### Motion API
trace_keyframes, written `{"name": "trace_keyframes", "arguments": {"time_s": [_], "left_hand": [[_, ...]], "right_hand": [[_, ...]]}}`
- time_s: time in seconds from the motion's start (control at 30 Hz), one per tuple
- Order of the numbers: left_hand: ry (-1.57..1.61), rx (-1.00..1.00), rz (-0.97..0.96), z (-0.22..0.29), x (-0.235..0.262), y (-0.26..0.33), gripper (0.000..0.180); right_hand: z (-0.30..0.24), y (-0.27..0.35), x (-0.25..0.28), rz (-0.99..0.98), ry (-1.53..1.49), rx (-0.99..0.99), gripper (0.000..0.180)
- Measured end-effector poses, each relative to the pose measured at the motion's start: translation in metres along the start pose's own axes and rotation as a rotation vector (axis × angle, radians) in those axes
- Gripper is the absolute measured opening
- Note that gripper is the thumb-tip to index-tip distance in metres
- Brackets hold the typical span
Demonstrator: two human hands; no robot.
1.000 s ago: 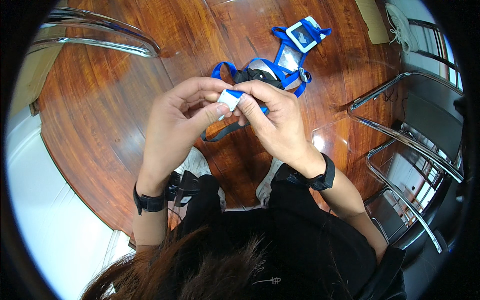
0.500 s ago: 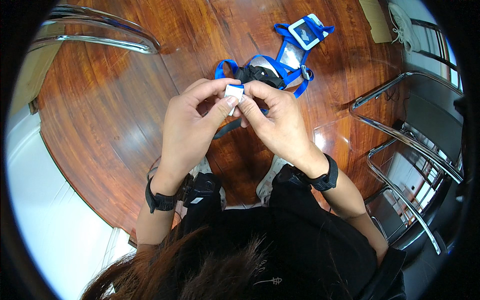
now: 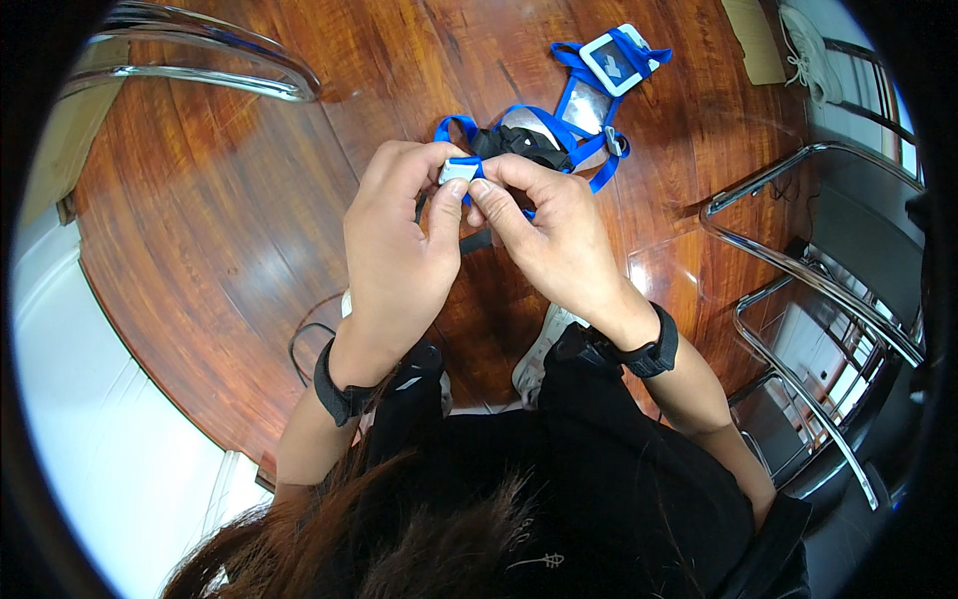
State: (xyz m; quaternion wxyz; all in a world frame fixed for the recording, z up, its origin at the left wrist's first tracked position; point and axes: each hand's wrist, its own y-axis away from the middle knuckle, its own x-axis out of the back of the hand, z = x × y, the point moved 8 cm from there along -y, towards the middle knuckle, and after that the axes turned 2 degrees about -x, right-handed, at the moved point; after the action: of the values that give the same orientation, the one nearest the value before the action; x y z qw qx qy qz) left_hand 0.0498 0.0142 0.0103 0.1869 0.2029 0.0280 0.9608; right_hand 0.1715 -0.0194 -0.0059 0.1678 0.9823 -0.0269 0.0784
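Observation:
My left hand (image 3: 399, 250) and my right hand (image 3: 554, 235) meet above the wooden table (image 3: 220, 220), both pinching a small white and blue clip (image 3: 458, 171) between thumbs and fingertips. A blue strap runs from the clip to a blue strap harness (image 3: 559, 130) lying on the table just beyond my hands. The harness carries a dark rounded part in its middle and a white-framed flat device (image 3: 614, 60) at its far end. A black strap piece (image 3: 477, 241) hangs below my fingers. Both wrists wear black bands.
A chrome chair frame (image 3: 200, 60) stands at the far left of the table, and another chrome chair with a dark seat (image 3: 828, 260) at the right. A thin black cable (image 3: 304, 344) loops at the table's near edge. A brown flat piece (image 3: 753, 40) lies far right.
Both hands have moved slightly away from me toward the harness, keeping hold of the clip. My fingers have shifted around it.

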Motion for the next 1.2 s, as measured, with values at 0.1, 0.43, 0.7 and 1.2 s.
{"name": "trace_keyframes", "arguments": {"time_s": [0.1,0.43,0.7,1.2], "left_hand": [[0.008,-0.062,0.040,0.000,0.000,-0.002,0.013],[-0.045,-0.016,0.071,-0.007,0.004,-0.004,0.017],[-0.297,-0.326,0.119,0.017,0.001,0.002,0.027],[-0.178,-0.391,0.079,0.018,-0.010,0.002,0.041]], "right_hand": [[0.000,0.000,-0.001,-0.001,0.066,0.018,0.011],[-0.007,0.001,-0.003,0.007,0.136,0.130,0.009],[0.005,0.003,-0.001,0.055,-0.096,-0.041,0.018],[0.019,0.011,0.001,0.141,-0.477,-0.276,0.024]]}}
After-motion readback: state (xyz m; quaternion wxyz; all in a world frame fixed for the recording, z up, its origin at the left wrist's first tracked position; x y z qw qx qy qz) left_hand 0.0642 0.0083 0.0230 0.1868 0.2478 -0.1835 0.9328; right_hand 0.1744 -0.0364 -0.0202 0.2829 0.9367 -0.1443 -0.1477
